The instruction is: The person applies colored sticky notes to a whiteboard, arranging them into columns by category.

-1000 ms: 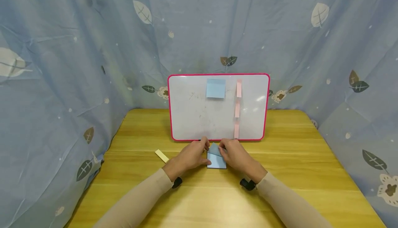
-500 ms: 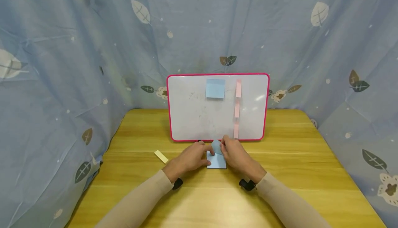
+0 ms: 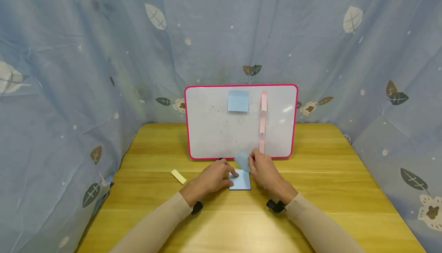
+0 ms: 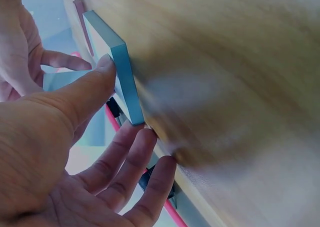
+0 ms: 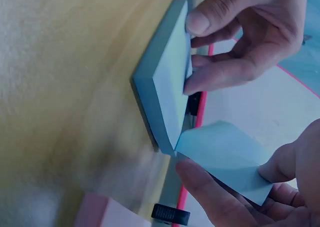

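The curtain (image 3: 214, 27) surrounds the table (image 3: 217, 226), where the board (image 3: 207, 130) stands. At the board's 6 o'clock, the left hand (image 3: 213, 175) rests spread, thumb and fingertips touching the pad (image 3: 243, 183) from 9 o'clock; the right hand (image 3: 266, 170), at the pad's 2 o'clock, pinches a blue sheet (image 3: 242, 161) tilted up at its 12 o'clock edge. A blue note (image 3: 238, 101) sticks at the board's 12 o'clock, pink strips (image 3: 264, 101) from 2 to 4; a yellow strip (image 3: 178, 176) lies at the pad's 9 o'clock.
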`<act>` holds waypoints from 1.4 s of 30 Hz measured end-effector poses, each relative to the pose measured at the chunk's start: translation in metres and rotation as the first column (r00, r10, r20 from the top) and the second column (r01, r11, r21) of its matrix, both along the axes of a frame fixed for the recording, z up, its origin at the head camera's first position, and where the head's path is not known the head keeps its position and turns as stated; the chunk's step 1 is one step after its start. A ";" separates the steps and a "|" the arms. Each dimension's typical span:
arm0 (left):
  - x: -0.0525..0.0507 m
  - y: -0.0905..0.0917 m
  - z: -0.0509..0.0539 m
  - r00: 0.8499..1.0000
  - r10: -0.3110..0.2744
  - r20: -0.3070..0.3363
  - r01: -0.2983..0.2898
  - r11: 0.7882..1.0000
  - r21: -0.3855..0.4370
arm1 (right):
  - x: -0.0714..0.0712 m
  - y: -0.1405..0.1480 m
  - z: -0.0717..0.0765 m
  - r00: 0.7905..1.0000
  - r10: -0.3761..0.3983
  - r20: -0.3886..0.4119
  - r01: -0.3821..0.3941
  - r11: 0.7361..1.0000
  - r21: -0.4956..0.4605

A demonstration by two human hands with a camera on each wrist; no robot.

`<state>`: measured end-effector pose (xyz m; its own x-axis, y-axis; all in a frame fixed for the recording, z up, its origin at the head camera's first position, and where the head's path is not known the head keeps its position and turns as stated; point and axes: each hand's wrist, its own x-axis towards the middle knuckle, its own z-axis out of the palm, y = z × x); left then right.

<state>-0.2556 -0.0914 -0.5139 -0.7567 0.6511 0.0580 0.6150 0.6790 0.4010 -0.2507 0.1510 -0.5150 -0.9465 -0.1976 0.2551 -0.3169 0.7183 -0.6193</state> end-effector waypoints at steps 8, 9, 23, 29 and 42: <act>-0.001 -0.002 0.003 0.999 0.040 0.019 -0.039 0.999 -0.030 | -0.005 0.004 0.013 0.983 -0.047 -0.177 0.034 0.997 -0.074; -0.001 -0.002 0.003 0.999 0.044 0.021 -0.044 0.999 -0.033 | -0.006 0.004 0.015 0.981 -0.045 -0.190 0.027 0.995 -0.097; -0.006 -0.004 0.009 1.000 0.015 0.028 -0.014 0.999 -0.047 | -0.012 0.002 0.028 0.934 -0.043 -0.353 -0.031 0.979 -0.203; -0.009 -0.009 0.019 0.999 0.020 0.036 -0.019 0.999 -0.027 | -0.017 -0.001 0.033 0.919 -0.020 -0.393 -0.078 0.969 -0.234; -0.029 -0.020 0.072 0.972 0.159 -0.173 -0.120 0.970 0.213 | -0.026 -0.010 0.040 0.836 0.025 -0.548 -0.132 0.979 -0.156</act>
